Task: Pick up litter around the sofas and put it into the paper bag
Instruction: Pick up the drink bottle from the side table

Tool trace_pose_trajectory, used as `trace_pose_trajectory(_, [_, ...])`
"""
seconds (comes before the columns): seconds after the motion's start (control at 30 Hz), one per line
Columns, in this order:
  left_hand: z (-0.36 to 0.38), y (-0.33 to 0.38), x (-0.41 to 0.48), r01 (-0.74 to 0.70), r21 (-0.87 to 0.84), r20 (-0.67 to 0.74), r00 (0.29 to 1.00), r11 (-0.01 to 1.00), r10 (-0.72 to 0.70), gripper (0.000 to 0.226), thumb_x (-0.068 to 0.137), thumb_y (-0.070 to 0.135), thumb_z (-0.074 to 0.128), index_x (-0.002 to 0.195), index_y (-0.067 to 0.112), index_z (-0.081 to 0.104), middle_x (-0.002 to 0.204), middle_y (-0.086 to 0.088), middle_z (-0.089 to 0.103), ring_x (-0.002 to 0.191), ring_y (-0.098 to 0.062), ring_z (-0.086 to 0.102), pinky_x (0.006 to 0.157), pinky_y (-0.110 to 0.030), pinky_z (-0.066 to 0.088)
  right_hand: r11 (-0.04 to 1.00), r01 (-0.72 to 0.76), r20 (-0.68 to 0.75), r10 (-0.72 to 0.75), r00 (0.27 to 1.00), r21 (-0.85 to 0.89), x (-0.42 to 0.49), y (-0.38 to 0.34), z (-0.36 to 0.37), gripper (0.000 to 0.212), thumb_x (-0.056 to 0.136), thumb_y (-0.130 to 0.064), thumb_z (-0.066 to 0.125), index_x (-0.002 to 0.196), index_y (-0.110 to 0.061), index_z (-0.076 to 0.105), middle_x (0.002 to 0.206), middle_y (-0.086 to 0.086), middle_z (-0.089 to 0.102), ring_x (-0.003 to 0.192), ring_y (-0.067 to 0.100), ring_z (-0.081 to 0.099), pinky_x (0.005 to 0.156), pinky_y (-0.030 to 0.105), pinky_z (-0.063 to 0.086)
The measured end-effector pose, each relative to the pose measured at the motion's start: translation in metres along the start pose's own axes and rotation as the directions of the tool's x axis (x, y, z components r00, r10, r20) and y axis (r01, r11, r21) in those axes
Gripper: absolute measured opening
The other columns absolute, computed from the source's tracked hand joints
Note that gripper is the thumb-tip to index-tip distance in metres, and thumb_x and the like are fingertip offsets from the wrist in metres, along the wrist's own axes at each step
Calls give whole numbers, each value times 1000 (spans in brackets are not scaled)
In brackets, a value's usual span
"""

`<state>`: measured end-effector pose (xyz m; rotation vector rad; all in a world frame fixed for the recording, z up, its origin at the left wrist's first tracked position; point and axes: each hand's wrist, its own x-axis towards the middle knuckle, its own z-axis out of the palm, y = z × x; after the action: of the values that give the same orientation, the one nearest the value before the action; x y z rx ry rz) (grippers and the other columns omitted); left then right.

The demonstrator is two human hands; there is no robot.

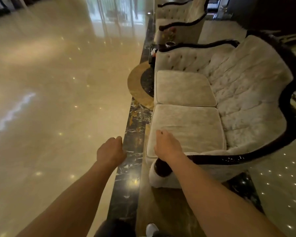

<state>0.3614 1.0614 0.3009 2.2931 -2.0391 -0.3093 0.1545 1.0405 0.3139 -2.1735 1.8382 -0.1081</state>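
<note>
A cream tufted sofa [212,106] with a dark glossy wooden frame stands to my right, its two seat cushions bare. My left hand [110,151] hangs over the dark marble floor strip, fingers curled in, with nothing visible in it. My right hand [167,145] is over the near front corner of the sofa's seat cushion, fingers curled under, nothing visible in it. A small white scrap [126,166] lies on the dark strip just below my left hand. No paper bag is in view.
More cream armchairs [179,29] line up beyond the sofa, with a small dark side table [152,55] holding items between them. A round gold floor inlay [137,82] lies beside it. Polished beige floor [58,82] spreads to the left. My shoe [151,230] shows at the bottom.
</note>
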Motion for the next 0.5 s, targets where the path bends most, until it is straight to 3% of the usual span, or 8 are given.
trace_pose_trajectory(0.2, [13,-50,134,-5,-7,46,999,1000,6,19,80,37,57,89,21,50,85,-1,51,75,-22,52,60,-30,40,999,23,46,-21,999,-30,156,-42,22,50,83,-10,61,130,-15,43,126,10,50,112,32,53,79,42,48])
trace_pose_trajectory(0.37, [-12,-113,286,-19,5,29,999,1000,18,13,82,28,54,90,20,51,89,-1,53,80,-24,55,63,-31,43,1000,6,-54,-7,999,-13,317,-101,26,46,86,-16,59,129,-15,42,129,11,47,110,34,53,81,45,51])
trace_pose_trajectory(0.5, [-53,-166,403,-1,39,65,998,999,-1,12,82,25,53,92,19,51,92,-1,52,81,-24,54,62,-30,40,992,-92,-96,100,990,85,416,-148,19,56,88,-22,59,137,-17,33,137,9,40,117,31,48,86,46,52])
